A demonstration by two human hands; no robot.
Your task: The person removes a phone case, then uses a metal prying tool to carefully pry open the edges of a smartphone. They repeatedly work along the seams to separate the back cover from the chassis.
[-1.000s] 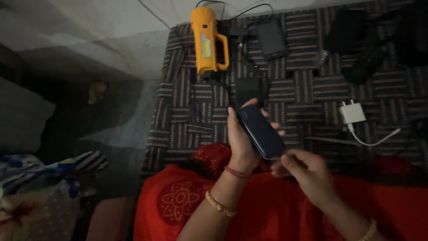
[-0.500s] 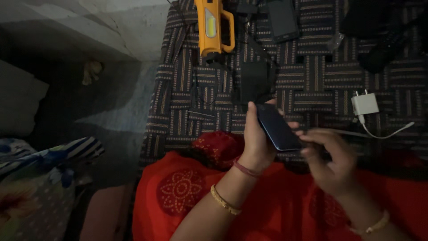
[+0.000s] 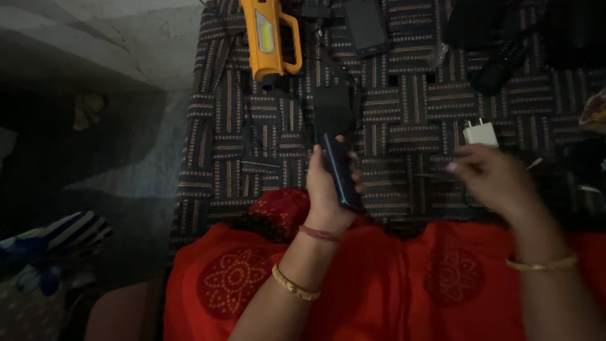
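Two bare hands work over a dark woven mat point(image 3: 404, 113) patterned with striped squares, above a lap draped in red cloth point(image 3: 379, 284) with printed round motifs. The left hand point(image 3: 325, 189) holds a dark phone point(image 3: 339, 172) edge-on to the camera, its fingers curled around the slim body and the thumb lying along the near side; a red thread and a gold bangle circle that wrist. The phone stands almost upright, just above the edge of the red cloth and just below a small black rectangular object point(image 3: 333, 108) lying on the mat. The right hand point(image 3: 489, 180) is apart from the phone, off to its side, blurred, with its fingers loosely bunched and bent downward; whether they pinch anything cannot be told. Just beyond its fingertips lies a white plug-in charger point(image 3: 481, 134), with a thin pale cable point(image 3: 536, 163) showing beside the hand. Farther up the mat rest a yellow hand torch point(image 3: 268, 38) with a loop handle, a second dark phone point(image 3: 366, 26) lying flat, and some black items point(image 3: 505, 63) too dim to make out.
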